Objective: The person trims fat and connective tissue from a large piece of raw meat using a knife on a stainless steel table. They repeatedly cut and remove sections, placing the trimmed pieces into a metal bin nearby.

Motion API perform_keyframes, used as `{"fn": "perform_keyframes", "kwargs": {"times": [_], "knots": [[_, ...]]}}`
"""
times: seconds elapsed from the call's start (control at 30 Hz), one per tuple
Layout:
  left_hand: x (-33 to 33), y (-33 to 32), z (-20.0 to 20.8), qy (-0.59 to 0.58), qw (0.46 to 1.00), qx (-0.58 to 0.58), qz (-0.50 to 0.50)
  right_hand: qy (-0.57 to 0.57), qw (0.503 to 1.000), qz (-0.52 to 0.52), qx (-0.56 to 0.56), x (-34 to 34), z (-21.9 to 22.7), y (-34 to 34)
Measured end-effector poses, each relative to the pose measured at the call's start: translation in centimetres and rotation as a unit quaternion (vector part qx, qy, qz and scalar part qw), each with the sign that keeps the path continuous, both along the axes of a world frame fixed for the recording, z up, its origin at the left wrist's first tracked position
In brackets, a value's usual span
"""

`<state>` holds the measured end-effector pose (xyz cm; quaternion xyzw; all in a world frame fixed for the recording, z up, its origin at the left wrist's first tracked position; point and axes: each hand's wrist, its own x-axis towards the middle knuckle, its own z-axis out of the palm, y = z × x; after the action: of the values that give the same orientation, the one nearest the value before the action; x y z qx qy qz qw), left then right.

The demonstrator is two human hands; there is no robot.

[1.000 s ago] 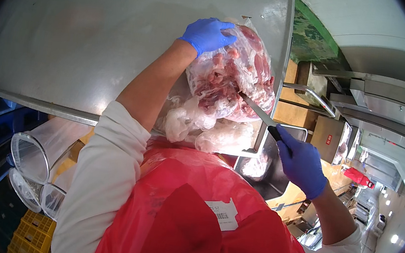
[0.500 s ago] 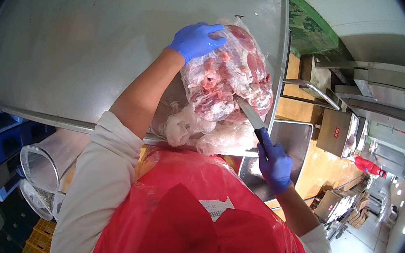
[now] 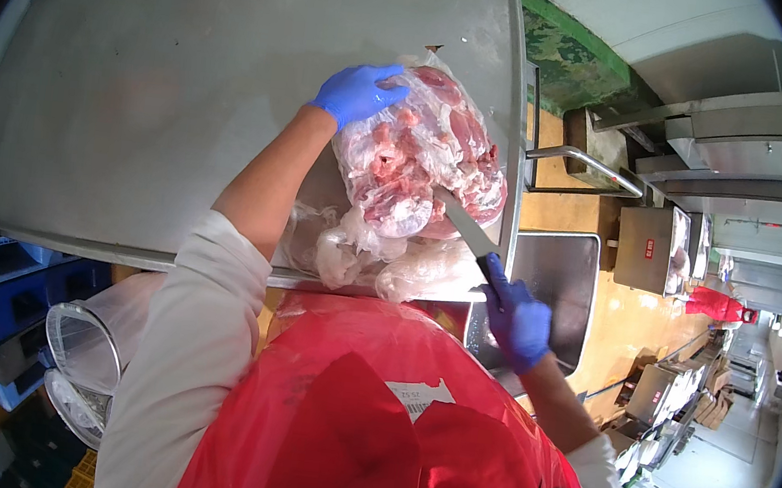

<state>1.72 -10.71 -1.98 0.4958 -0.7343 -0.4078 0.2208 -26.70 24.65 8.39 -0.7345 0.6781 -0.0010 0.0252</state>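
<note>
A large piece of raw meat [image 3: 480, 143], partly covered in clear plastic film, lies at the right end of the metal table. My left hand [image 3: 358, 94], in a blue glove, grips its far left edge through the film. My right hand [image 3: 518, 328], also gloved in blue, is closed around the dark handle of a knife [image 3: 468, 224]. The blade slants up and left against the meat's lower right side, its tip out of sight there. Crumpled clear plastic [image 3: 422, 272] is bunched along the near table edge, below the meat.
The metal table [image 3: 165, 112] stretches far to the left. A metal tub [image 3: 561, 273] stands right of it, below a bent metal rail [image 3: 593, 161]. Blue plastic crates [image 3: 19, 288] and clear plastic-lined containers [image 3: 91, 335] are at lower left. A person in red [image 3: 717, 304] stands far right.
The view has shifted slightly, so the table and meat sit a little farther left. My left hand keeps its hold, and the knife stays against the meat's lower right side.
</note>
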Motion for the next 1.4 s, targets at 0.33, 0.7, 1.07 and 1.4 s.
{"fn": "perform_keyframes", "kwargs": {"times": [0.33, 0.7, 1.07, 1.4], "knots": [[-0.3, 1.5, -0.1, -0.033, 0.999, -0.024, 0.011, -0.007, 0.999, 0.021, -0.027, -1.7, -5.5, -0.3], [-1.1, 5.5, 3.0, -0.076, 0.922, -0.352, 0.146, -0.033, 0.999, -0.030, -0.010, -0.2, -0.4, 1.7], [-7.8, 16.3, 3.2, -0.335, 0.879, -0.316, -0.123, -0.122, 0.979, -0.107, 0.122, 0.4, 2.2, 2.9], [-5.1, 13.7, -2.6, -0.165, 0.944, -0.286, -0.017, -0.062, 0.992, -0.071, 0.079, 2.2, 6.9, -0.6]]}}
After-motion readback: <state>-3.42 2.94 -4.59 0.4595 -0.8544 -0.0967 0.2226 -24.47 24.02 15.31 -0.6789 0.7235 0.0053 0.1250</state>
